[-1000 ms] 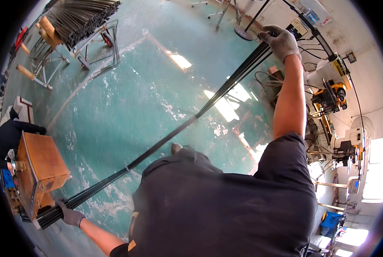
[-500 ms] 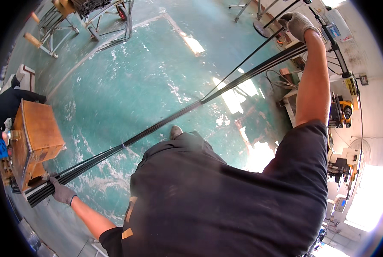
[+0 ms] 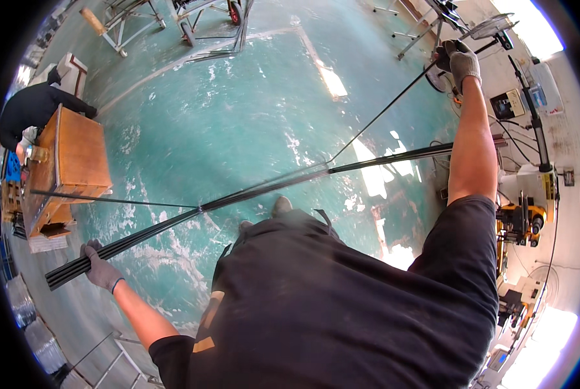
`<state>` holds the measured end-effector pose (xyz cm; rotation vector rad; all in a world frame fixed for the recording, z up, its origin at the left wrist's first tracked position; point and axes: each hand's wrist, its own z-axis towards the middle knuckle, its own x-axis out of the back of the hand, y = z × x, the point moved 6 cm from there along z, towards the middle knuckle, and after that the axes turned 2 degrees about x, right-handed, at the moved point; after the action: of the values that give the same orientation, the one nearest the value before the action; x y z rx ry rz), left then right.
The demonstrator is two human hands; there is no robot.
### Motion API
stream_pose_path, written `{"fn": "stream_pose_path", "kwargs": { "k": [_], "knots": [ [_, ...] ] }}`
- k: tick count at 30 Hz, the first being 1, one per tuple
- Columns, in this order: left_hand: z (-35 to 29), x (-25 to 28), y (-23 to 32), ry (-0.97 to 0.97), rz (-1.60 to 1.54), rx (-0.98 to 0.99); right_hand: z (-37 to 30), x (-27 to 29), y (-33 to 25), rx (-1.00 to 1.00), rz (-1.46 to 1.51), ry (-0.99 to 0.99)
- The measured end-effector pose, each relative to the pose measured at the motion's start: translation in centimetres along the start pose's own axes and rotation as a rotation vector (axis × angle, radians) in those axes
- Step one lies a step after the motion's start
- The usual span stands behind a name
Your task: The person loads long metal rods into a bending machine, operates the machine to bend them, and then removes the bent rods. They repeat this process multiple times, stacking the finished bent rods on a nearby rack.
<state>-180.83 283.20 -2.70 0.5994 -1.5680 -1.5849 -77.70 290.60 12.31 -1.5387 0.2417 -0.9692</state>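
A bundle of long thin dark rods stretches slantwise across in front of me, bound at two places with thin ties. Near the bundle's left end, my left hand, in a grey glove, is closed round the rods. My right hand, gloved too, is raised at the upper right, its fingers wrapped round a single thin rod. That rod angles away from the rest beyond the right tie. Left of the other tie, another rod length splays away from the bundle. My right forearm crosses the bundle's far right part.
A brown wooden cabinet stands at the left, with a person in dark clothes bending beside it. Wheeled metal racks are at the far side. A fan and yellow-black power tools line the right wall.
The single rod in my right hand now stands farther apart from the bundle. At the left, one rod has swung away from the others. My view has shifted, and my left hand still grips the bundle.
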Motion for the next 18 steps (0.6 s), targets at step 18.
{"fn": "stream_pose_path", "kwargs": {
  "k": [18],
  "knots": [
    [-2.2, 1.0, 1.6, 0.148, 0.028, 0.045, 18.6, 25.2, 3.2, 0.109, -0.852, 0.746]
  ]
}}
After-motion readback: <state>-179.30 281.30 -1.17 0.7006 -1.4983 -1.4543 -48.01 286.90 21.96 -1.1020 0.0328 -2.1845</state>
